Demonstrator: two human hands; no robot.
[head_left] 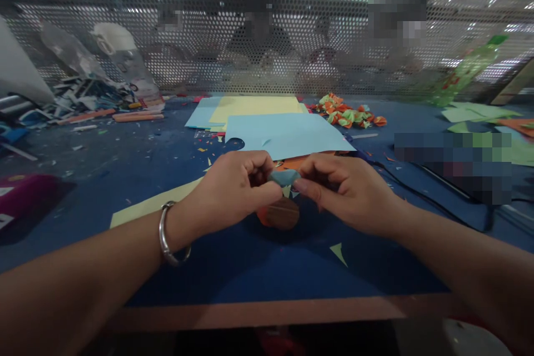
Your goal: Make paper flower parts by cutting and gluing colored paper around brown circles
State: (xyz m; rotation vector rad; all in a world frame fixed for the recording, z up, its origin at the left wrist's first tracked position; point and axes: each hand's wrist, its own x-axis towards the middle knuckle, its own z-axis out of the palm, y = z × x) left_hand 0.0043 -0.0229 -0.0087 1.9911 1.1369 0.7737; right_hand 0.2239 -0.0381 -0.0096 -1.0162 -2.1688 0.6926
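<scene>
A small piece of light blue paper point(284, 177) is pinched between both hands, its ends in the fingers. My left hand point(240, 186), with a silver bangle on the wrist, is closed on its left end. On the other end my right hand point(344, 189) is closed with thumb and forefinger. Just below the fingers, a round brown wooden-looking piece point(283, 213) with orange at its left edge sits on the blue table. Behind the hands lies a large light blue sheet point(287, 133) with a curved cut-out at its left edge.
Crumpled orange and green paper pieces point(348, 111) lie at the back. At left stand a white-lidded bottle point(129, 61) and a purple object point(29, 194). A green bottle point(471, 69), a dark device point(454, 172) and a cable point(413, 186) are at right. A perforated metal screen point(200, 39) closes the back.
</scene>
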